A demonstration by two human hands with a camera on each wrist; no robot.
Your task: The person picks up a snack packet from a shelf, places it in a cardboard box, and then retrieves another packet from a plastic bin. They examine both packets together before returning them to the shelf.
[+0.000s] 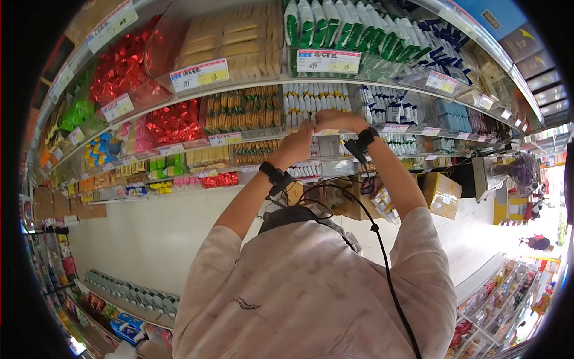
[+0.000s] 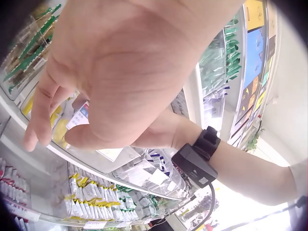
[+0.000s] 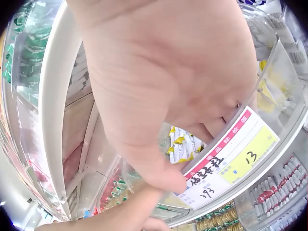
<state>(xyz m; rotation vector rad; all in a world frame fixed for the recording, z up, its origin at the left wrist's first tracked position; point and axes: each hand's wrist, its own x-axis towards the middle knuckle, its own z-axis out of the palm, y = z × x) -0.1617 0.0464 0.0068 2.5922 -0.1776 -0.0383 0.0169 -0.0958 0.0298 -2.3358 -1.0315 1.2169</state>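
Observation:
Both hands are at a clear bin of white-and-yellow packets (image 1: 315, 103) on the middle shelf. My right hand (image 1: 338, 121) reaches over the bin's front wall. In the right wrist view, the right hand (image 3: 168, 82) has its fingers behind that wall and its thumb outside, at the left edge of a price label (image 3: 228, 161) marked 13; it grips the wall. My left hand (image 1: 296, 146) is just left of the right one, at the bin front. In the left wrist view, the left hand (image 2: 120, 72) has loosely bent fingers apart from its thumb, with nothing visibly held.
Round biscuits (image 1: 242, 110) fill the bin to the left, blue-and-white packets (image 1: 388, 107) the one to the right. Green-and-white packets (image 1: 335, 27) stand on the shelf above. An open-floor aisle holds a cardboard box (image 1: 442, 195) at right. A black cable (image 1: 382, 239) hangs over the shirt.

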